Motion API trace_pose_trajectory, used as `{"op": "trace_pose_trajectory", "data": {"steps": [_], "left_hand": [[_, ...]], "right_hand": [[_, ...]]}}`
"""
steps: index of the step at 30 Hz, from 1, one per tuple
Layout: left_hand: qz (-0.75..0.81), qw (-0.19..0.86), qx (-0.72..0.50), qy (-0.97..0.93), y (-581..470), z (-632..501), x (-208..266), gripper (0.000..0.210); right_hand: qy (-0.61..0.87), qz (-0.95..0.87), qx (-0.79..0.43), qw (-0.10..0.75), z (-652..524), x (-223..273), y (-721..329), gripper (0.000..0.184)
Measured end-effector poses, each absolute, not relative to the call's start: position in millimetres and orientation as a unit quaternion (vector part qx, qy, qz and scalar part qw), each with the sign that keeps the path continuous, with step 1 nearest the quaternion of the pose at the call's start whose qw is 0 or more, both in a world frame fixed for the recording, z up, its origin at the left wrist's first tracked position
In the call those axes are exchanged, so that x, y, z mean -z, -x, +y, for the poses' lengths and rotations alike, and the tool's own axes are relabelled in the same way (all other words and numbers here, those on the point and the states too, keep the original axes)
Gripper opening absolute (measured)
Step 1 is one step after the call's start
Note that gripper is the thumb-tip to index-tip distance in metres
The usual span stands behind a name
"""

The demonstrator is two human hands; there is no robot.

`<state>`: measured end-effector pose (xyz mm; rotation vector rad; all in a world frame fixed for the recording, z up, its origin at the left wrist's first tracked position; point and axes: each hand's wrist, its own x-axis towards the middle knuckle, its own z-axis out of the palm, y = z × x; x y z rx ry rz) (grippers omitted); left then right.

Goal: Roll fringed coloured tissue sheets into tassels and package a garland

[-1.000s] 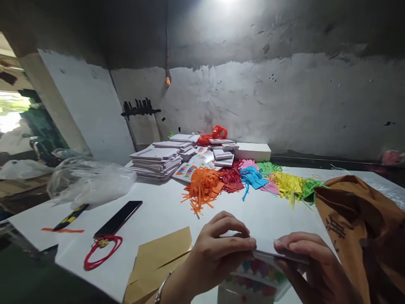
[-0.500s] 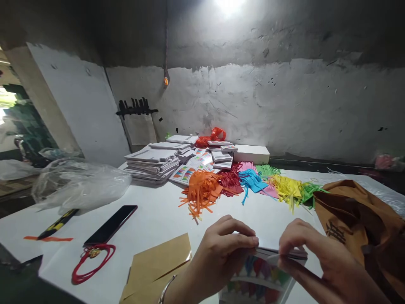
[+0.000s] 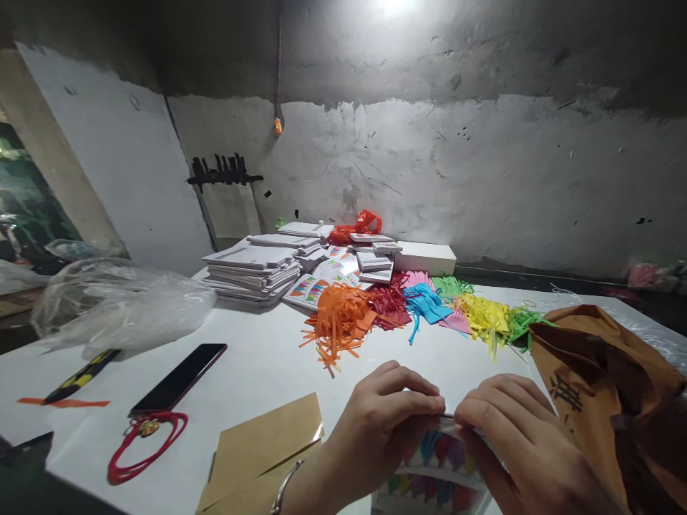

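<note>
Near the front edge of the table, a clear-fronted packet (image 3: 429,486) shows rows of coloured flags. My left hand (image 3: 383,422) is closed on its upper edge, thumb and fingers pinched together. Close beside it, my right hand (image 3: 515,436) pinches the same edge, fingertips almost touching those of the left. Much of the packet's right side and top is hidden behind my fingers. A brown envelope or paper sheet (image 3: 268,443) lies flat just left of my left wrist.
Fringed paper bundles, orange (image 3: 340,322), blue (image 3: 424,304) and yellow (image 3: 486,315), lie beyond my hands. Behind stand stacked white cards (image 3: 250,275) and a white box (image 3: 426,257). Left are a phone (image 3: 179,379), a cutter knife (image 3: 80,379) and a plastic bag (image 3: 129,300); right, a brown cloth (image 3: 595,379).
My right hand has moved left along the packet's upper edge, closer to my left hand, and its fingers now cover more of it. The view has shifted slightly.
</note>
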<state>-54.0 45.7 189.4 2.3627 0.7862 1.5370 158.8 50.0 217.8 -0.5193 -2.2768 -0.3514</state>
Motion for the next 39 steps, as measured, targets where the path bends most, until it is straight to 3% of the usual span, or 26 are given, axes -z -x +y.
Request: {"op": "trace_pose_trajectory", "data": {"steps": [6, 12, 17, 22, 27, 39], "left_hand": [[0.256, 0.120, -0.499, -0.819, 59, 41, -193, 0.037], [0.259, 0.122, -0.533, -0.796, 54, 43, -193, 0.016], [0.267, 0.119, -0.550, -0.782, 49, 43, -191, 0.014], [0.276, 0.125, -0.553, -0.776, 49, 44, -189, 0.015], [0.273, 0.115, -0.550, -0.781, 52, 46, -188, 0.021], [0.273, 0.115, -0.533, -0.792, 54, 44, -187, 0.026]], "right_hand": [[0.225, -0.896, 0.143, 0.355, 49, -211, -159, 0.025], [0.222, -0.897, 0.172, 0.341, 49, -214, -160, 0.022], [0.230, -0.887, 0.186, 0.356, 50, -216, -160, 0.018], [0.280, -0.834, 0.216, 0.425, 50, -212, -180, 0.042], [0.251, -0.845, 0.117, 0.458, 51, -199, -213, 0.026], [0.263, -0.823, -0.012, 0.503, 52, -184, -204, 0.013]]}}
